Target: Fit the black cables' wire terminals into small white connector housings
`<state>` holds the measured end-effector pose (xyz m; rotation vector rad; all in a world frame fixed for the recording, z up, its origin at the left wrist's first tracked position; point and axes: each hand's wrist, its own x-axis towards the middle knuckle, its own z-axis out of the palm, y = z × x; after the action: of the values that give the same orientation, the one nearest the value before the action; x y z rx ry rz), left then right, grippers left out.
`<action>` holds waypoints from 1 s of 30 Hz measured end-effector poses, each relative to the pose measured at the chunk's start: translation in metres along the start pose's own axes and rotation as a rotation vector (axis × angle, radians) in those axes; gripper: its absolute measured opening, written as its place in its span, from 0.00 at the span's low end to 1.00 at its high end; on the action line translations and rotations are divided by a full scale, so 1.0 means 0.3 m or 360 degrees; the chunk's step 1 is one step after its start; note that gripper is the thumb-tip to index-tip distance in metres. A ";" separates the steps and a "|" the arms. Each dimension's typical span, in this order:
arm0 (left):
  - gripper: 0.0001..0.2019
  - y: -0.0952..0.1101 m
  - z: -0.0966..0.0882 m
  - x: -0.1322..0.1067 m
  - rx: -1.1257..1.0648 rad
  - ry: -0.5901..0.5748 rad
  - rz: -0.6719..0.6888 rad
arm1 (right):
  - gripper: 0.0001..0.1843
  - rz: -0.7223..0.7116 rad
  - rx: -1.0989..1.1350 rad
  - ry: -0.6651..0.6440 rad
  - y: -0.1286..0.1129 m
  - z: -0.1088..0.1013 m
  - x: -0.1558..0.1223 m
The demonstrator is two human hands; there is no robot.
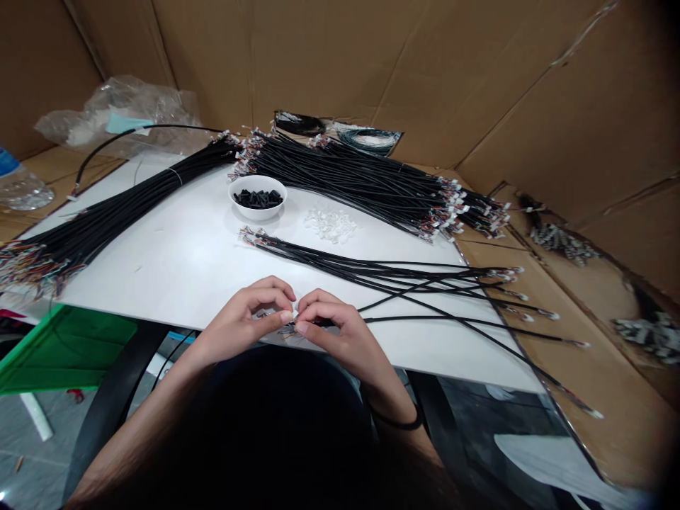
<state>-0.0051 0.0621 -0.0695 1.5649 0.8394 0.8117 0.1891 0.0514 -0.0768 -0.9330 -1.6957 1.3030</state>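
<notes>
Close together at the table's near edge, both my hands have their fingers pinched. Between thumb and fingers my left hand [249,319] grips a small white connector [295,312]. My right hand [337,322] pinches the wire end of a black cable [382,319] right beside it; the cable runs off to the right. Thin coloured wires [287,330] show below the fingertips, partly hidden. Just beyond the hands lies a loose group of black cables [340,265] with white connectors at their ends. Further back is a pile of loose white connectors [330,224].
A white bowl [258,214] holds short black tube pieces. Large black cable bundles lie at the left [138,202] and back [340,170] of the white table [175,262]. Cardboard walls [329,57] enclose the back. A clear plastic bag [127,113] and a bottle [24,184] stand left.
</notes>
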 end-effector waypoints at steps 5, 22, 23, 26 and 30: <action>0.07 -0.002 0.000 0.002 -0.0010 -0.0003 -0.0008 | 0.05 -0.0024 0.0029 0.0046 0.007 0.004 0.000; 0.06 0.004 0.007 0.020 -0.0089 0.0069 -0.0064 | 0.08 0.0159 0.0189 0.0062 -0.002 0.008 0.007; 0.06 0.004 0.007 0.021 -0.0091 0.0071 -0.0067 | 0.08 0.0165 0.0201 0.0060 -0.003 0.008 0.007; 0.06 0.003 0.007 0.019 -0.0093 0.0081 -0.0059 | 0.07 0.0164 0.0233 0.0062 -0.004 0.007 0.007; 0.06 0.001 0.007 0.017 -0.0085 0.0093 -0.0052 | 0.08 0.0158 0.0226 0.0056 -0.004 0.007 0.007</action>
<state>-0.0008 0.0654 -0.0692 1.4831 0.8769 0.8531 0.1862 0.0521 -0.0755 -0.9607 -1.5254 1.4434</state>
